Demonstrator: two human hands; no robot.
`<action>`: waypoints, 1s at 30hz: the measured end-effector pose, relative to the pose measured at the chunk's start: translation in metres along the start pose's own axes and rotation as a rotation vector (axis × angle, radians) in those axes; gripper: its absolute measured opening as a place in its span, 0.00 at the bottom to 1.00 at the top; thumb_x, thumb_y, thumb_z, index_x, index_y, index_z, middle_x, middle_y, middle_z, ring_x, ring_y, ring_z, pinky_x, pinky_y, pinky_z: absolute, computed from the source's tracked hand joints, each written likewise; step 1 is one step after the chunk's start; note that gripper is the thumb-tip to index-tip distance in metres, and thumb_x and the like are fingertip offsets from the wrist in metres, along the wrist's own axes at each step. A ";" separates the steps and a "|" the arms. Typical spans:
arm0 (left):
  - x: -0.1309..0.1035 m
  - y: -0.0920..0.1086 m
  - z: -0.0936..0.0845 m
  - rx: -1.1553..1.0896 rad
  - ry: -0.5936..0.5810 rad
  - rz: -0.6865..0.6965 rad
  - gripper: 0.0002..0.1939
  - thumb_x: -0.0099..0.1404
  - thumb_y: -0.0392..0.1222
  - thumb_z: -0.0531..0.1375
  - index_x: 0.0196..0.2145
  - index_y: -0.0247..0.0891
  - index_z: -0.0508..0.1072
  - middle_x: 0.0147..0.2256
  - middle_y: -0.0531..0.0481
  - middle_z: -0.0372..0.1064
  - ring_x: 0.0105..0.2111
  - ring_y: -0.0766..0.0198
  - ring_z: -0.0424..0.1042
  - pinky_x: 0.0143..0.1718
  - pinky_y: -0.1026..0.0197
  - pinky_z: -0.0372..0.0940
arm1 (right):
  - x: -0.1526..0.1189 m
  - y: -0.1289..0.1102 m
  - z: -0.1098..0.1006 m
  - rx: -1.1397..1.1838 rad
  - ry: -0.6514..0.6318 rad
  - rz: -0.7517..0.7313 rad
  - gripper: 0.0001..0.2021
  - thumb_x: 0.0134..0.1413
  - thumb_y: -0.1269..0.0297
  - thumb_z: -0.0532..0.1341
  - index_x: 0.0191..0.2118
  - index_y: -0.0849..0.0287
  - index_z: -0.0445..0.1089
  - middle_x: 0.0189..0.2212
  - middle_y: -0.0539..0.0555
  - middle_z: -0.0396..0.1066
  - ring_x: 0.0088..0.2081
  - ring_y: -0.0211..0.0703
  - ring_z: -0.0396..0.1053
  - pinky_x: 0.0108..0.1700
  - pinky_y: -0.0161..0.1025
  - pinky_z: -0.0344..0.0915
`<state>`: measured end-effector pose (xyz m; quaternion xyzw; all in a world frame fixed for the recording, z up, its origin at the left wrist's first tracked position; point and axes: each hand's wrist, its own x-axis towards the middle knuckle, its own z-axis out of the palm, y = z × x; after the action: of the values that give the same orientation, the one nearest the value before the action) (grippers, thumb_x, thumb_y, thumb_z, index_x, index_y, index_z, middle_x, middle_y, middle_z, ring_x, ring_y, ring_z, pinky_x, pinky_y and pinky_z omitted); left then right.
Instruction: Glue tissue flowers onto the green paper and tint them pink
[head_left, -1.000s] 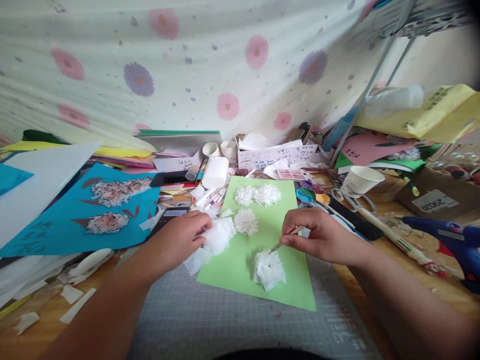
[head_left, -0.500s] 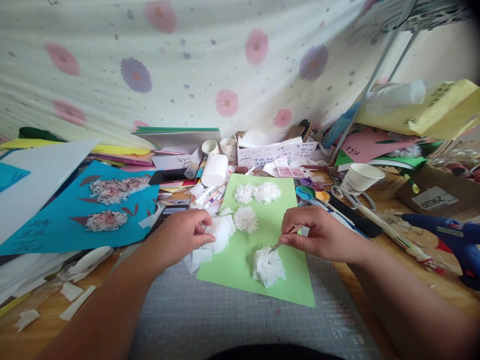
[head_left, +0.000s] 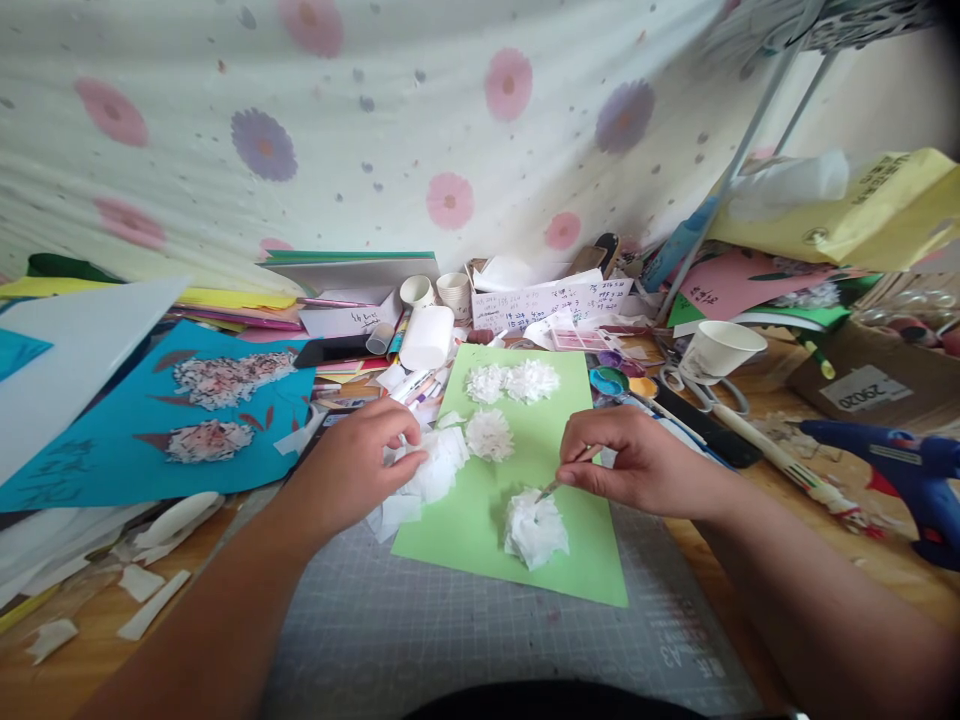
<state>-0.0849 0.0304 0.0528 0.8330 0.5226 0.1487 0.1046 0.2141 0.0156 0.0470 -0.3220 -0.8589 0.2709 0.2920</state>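
Head view: a flowered curtain (head_left: 375,130) spans the far side, with a grey cutting mat (head_left: 450,640) near. On the left lies a blue sheet (head_left: 97,440); a green sheet (head_left: 465,530) rests centrally, partly on the mat. The right hand (head_left: 630,465) has its fingertips closed on a thin tool (head_left: 550,489), angled down to the near white flower (head_left: 535,530) on the green sheet. The left hand (head_left: 364,460) – thumb and forefinger slightly parted – is at the white tissue squares (head_left: 439,465) by the green sheet's left edge; I cannot tell whether it grips one.
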 end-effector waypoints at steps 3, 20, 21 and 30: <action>0.000 0.005 0.004 0.063 -0.021 0.016 0.09 0.58 0.48 0.59 0.32 0.41 0.67 0.38 0.49 0.67 0.36 0.57 0.68 0.32 0.61 0.60 | 0.000 0.000 0.000 -0.003 -0.002 -0.008 0.09 0.55 0.64 0.61 0.27 0.62 0.68 0.22 0.52 0.70 0.24 0.35 0.66 0.28 0.32 0.61; -0.005 0.023 0.005 -0.644 0.058 -0.210 0.09 0.62 0.47 0.57 0.29 0.39 0.68 0.25 0.55 0.65 0.26 0.67 0.65 0.28 0.64 0.61 | 0.000 -0.004 -0.002 0.137 0.062 0.029 0.09 0.55 0.63 0.62 0.27 0.61 0.68 0.23 0.53 0.73 0.26 0.36 0.68 0.29 0.32 0.64; -0.005 0.029 0.010 -0.704 0.022 -0.202 0.09 0.61 0.47 0.57 0.29 0.39 0.68 0.24 0.56 0.64 0.25 0.67 0.66 0.29 0.64 0.61 | 0.000 -0.004 -0.003 0.182 0.089 0.039 0.09 0.55 0.63 0.62 0.27 0.61 0.68 0.24 0.53 0.73 0.26 0.36 0.69 0.29 0.32 0.64; 0.002 0.077 0.057 -0.812 -0.253 -0.189 0.09 0.58 0.45 0.56 0.26 0.38 0.67 0.21 0.56 0.63 0.22 0.68 0.63 0.24 0.65 0.58 | -0.002 -0.004 -0.009 0.323 0.180 0.020 0.11 0.53 0.62 0.64 0.25 0.62 0.67 0.23 0.52 0.72 0.25 0.35 0.67 0.28 0.32 0.62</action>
<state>0.0009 -0.0020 0.0257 0.6842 0.4789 0.2286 0.5003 0.2196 0.0142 0.0546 -0.3022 -0.7713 0.3782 0.4131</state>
